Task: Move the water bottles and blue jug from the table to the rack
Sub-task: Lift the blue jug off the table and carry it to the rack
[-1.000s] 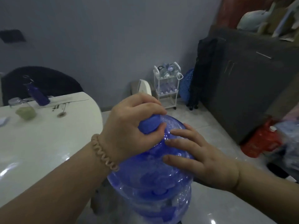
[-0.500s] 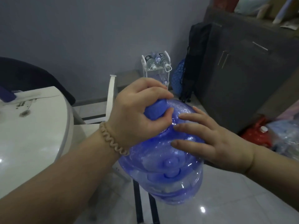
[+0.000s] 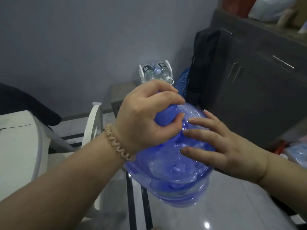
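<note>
Blue jug [image 3: 172, 165] held in mid-air above the tiled floor [image 3: 240, 205], the white surface [image 3: 16, 146] at left.
A white chair [image 3: 93, 130] stands between; the rack [image 3: 155, 73] of water bottles [image 3: 149, 73] is far off by the wall. Left hand [image 3: 146, 117] grip clenched round the cap; right hand [image 3: 221, 146] spread flat on its shoulder.

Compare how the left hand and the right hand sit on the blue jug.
The left hand is curled in a closed grip around the neck of the blue jug; the right hand lies open, fingers spread flat on its shoulder. The left wrist wears a coiled band; the right wrist is bare. Both touch the jug.
</note>
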`<action>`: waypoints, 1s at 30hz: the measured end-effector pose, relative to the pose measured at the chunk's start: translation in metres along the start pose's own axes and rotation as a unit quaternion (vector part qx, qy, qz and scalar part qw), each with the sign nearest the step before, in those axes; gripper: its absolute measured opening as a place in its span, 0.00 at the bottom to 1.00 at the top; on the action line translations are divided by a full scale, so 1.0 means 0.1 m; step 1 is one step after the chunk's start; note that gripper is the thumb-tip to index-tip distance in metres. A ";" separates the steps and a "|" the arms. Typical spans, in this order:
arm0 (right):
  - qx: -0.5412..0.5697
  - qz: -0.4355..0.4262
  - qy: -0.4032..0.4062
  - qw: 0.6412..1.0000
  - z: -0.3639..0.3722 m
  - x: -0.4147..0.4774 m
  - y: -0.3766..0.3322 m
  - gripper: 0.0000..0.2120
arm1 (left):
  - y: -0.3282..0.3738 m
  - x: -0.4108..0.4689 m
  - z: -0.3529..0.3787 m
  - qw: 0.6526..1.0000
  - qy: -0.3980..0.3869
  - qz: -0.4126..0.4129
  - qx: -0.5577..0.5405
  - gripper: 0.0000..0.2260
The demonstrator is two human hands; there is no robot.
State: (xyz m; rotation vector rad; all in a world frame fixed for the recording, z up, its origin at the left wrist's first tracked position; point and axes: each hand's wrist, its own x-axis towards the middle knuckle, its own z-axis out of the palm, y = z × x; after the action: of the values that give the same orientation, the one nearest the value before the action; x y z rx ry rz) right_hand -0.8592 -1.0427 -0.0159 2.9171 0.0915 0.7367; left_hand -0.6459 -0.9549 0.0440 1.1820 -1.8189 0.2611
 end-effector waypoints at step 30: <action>0.120 -0.133 0.010 0.984 2.34 2.30 3.54 0.14 | -3.96 1.08 0.41 0.983 0.025 -0.138 0.117 0.08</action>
State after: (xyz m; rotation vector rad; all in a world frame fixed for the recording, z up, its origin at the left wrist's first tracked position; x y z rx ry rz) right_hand -0.5360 -1.3988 -0.0621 3.0290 0.5995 0.7563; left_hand -0.3620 -1.2496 -0.0072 1.5609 -1.5877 0.3463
